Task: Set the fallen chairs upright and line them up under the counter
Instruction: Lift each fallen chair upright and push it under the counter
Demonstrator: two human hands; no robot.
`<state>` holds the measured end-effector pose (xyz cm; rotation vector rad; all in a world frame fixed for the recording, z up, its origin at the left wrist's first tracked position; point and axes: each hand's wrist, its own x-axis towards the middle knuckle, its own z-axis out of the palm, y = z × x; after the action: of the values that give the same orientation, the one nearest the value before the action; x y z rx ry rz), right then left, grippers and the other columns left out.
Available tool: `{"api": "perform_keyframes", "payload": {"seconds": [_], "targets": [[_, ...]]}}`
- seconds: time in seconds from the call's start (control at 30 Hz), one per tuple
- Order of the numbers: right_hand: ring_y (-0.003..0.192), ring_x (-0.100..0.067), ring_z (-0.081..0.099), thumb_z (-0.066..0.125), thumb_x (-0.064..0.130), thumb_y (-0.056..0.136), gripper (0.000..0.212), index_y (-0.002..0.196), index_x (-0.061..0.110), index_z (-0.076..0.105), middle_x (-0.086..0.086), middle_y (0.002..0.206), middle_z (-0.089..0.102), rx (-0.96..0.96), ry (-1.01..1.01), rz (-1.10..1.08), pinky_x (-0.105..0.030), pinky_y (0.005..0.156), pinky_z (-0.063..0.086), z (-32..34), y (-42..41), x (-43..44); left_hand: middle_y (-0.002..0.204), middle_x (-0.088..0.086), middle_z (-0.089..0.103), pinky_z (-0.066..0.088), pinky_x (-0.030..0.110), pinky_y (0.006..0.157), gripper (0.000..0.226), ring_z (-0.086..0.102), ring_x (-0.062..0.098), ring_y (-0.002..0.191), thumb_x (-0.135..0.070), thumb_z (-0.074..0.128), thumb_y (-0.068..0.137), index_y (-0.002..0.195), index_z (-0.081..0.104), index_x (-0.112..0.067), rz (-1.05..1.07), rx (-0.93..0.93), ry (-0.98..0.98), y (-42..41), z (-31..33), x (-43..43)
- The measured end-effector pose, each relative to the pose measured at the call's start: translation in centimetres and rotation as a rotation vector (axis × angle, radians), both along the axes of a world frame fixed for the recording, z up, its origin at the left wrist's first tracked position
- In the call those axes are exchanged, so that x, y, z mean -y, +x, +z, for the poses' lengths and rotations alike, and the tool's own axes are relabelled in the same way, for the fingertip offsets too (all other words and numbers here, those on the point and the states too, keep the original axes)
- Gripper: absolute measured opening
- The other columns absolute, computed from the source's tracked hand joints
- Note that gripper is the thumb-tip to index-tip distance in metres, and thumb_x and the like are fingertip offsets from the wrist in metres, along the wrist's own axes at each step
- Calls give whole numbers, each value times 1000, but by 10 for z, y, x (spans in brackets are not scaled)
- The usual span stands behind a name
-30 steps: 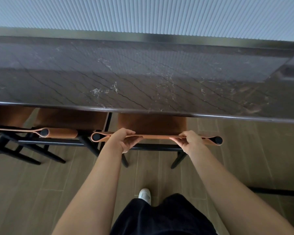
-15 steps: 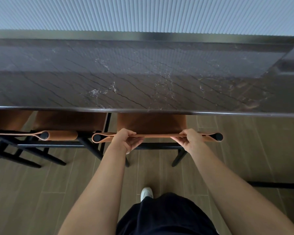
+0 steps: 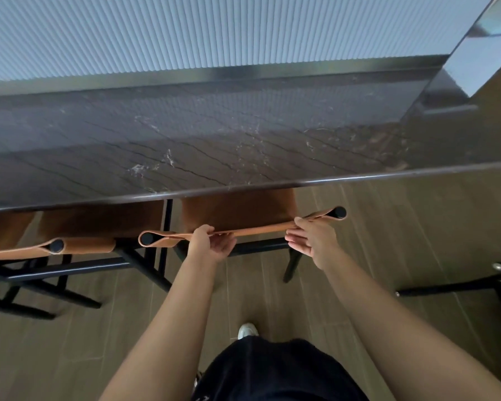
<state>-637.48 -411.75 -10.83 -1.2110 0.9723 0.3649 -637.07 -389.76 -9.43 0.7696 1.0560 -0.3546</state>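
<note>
- Step in hand: the final seating of one chair – it stands upright on the floor, its tan seat partly tucked beneath the front edge of the dark marble tabletop.
- The left hand is wrapped over the chair's leather back strap near its left end, its fingers curled under and clamped on the strap.
- The right hand has the same strap near its right end, thumb on top and fingers lying fairly straight beneath – a light pinch rather than a full wrap.
- The strap runs roughly parallel to the tabletop edge, so the chair looks close to square.
- Just beside it on the left stands a neighbouring chair, upright and tucked in to about the same depth; their back posts are near each other but apart.
- Low at the right edge lies a dark frame, probably another chair waiting to be raised; too little of it shows to be sure.
- Next move, as I judge it: a small even push with both hands to match the neighbour's line, then release and turn right to that frame.
</note>
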Motion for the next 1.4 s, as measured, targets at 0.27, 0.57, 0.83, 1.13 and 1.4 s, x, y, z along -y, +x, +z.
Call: {"api": "perform_keyframes", "payload": {"seconds": [0.27,0.57,0.83,1.13,1.4], "targets": [[85,-22,72,54,3,97,16,105,3,68,-13,97,74,98,96,-28,-27,67,55,40,-58,53,128,21,57,44,42,103,13,57,33,116,-5,42,96,102,53,1,-97,197,-77,-32,25,42],[94,-23,73,53,16,99,22,109,7,70,-10,103,76,290,195,-122,-32,75,57,54,-144,140,121,16,64,47,41,97,21,60,30,114,-10,43,99,113,57,-4,-339,438,-84,-96,59,147],[94,-20,73,50,23,99,26,103,10,72,-8,104,75,368,180,-265,-36,78,55,59,-233,230,124,5,66,43,42,104,25,60,22,116,-18,47,99,119,60,-14,-674,546,-47,-152,64,246],[95,-19,72,46,24,99,29,102,13,72,-6,103,76,368,96,-581,-37,85,53,73,-321,319,113,6,72,51,39,92,25,67,21,107,-17,47,99,116,63,-11,-962,560,-139,-179,59,362],[98,-22,72,47,23,99,29,109,11,71,-8,105,75,405,14,-903,-37,83,53,73,-362,374,112,7,72,53,38,90,26,69,21,104,-17,48,98,118,62,-8,-1246,586,-182,-165,61,469]]}}
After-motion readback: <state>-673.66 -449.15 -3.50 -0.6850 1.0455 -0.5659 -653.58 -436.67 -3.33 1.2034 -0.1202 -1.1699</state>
